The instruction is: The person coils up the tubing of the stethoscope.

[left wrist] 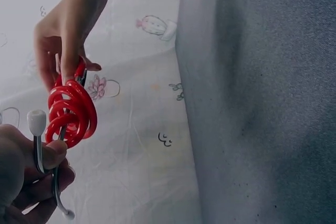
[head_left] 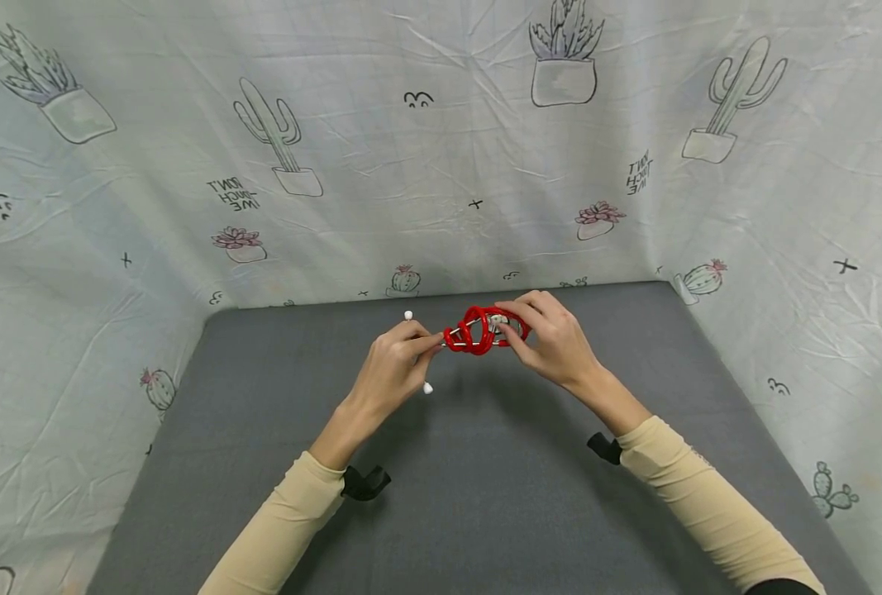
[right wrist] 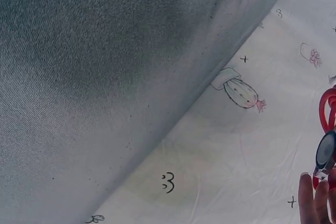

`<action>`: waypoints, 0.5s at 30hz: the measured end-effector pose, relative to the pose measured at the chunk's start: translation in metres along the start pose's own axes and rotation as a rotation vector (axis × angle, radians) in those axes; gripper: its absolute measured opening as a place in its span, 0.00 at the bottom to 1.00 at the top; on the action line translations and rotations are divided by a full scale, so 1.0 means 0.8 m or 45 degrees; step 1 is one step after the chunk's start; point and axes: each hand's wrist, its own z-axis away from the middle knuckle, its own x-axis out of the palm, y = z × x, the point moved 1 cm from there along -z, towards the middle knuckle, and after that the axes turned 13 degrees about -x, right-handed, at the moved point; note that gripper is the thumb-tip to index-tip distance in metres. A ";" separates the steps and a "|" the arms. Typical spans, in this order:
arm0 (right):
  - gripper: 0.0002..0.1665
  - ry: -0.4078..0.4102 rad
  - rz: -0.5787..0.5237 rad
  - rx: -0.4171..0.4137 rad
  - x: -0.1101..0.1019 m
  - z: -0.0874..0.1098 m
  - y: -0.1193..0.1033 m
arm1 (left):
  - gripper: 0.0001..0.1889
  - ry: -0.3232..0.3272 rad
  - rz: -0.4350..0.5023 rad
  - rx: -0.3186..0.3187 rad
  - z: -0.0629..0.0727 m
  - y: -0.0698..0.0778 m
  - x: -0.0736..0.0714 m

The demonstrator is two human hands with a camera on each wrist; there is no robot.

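A stethoscope (head_left: 478,330) with red tubing coiled round its metal tubes is held up above the grey table. My left hand (head_left: 398,364) pinches the metal tubes near the earpiece end; the white ear tips (left wrist: 37,123) stick out on either side of the fingers. At the other end, my right hand (head_left: 552,335) grips the red loops and the round metal chest piece (right wrist: 326,150) between thumb and fingers. In the left wrist view the red coils (left wrist: 72,114) lie between the two hands. Part of the chest piece is hidden by the right fingers.
Below the hands spreads a grey table top (head_left: 478,496). A pale cloth (head_left: 441,149) printed with cacti and potted plants hangs behind it and along both sides. Black straps (head_left: 366,483) show at the wrists, by the beige sleeves.
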 end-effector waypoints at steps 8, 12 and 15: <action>0.20 0.003 -0.103 0.080 -0.004 0.001 0.002 | 0.08 -0.004 0.015 0.008 -0.002 -0.004 -0.002; 0.22 -0.009 -0.155 0.108 -0.007 0.001 0.003 | 0.09 -0.003 0.012 0.000 -0.002 -0.007 -0.003; 0.23 -0.018 -0.205 0.130 -0.010 0.000 0.003 | 0.09 -0.006 0.009 -0.005 -0.002 -0.008 -0.004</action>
